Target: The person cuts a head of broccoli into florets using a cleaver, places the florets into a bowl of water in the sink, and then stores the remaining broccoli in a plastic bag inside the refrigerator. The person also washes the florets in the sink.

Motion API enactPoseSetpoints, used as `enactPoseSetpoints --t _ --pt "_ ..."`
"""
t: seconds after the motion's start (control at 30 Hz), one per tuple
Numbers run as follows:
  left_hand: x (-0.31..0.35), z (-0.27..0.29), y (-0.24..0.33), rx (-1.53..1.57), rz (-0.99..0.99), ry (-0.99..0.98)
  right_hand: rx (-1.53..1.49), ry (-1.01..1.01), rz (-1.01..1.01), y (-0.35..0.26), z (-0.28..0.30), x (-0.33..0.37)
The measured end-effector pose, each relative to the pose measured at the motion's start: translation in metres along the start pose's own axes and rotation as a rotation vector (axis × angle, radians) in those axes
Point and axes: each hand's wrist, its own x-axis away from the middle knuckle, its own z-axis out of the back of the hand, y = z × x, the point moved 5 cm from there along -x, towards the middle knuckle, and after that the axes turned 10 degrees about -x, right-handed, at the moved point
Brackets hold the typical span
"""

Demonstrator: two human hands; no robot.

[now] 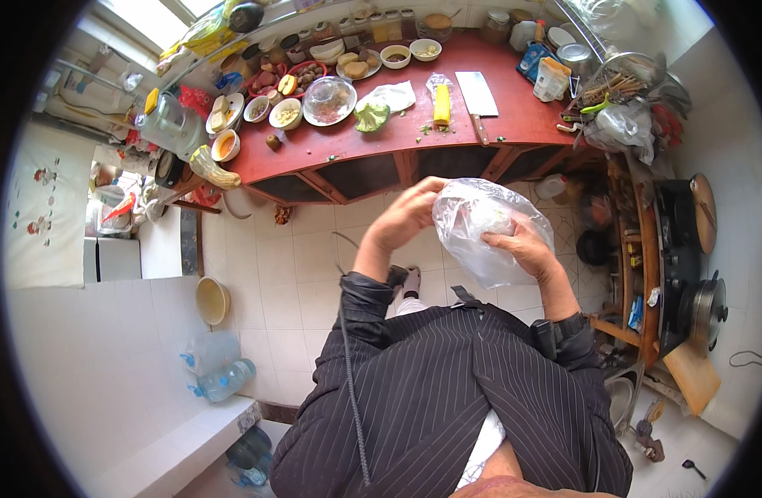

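Holding the clear plastic bag point(480, 268) above the tiled floor point(289, 295), between my body and the red counter point(314, 153), I pinch its edge with my left hand point(404, 217), and my right hand point(530, 251) grasps a whitish lump point(490, 217), which seems to be inside the bag

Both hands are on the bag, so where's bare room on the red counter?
Bare red counter shows just right of the cleaver, and beyond it, right of the white bowl nearest it. Crowded: the left half, with bowls and plates, and the right end, around the chopsticks.
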Motion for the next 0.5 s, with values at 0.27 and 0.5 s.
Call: enactPoseSetpoints --t 0.27,0.5 --pt "-0.015 -0.033 0.031 -0.028 -0.051 -0.251 0.149 -0.530 -0.090 -0.023 -0.065 -0.011" --pt "-0.008 -0.015 -0.018 0.162 0.091 -0.278 -0.264 -0.290 -0.124 -0.018 -0.059 -0.008"
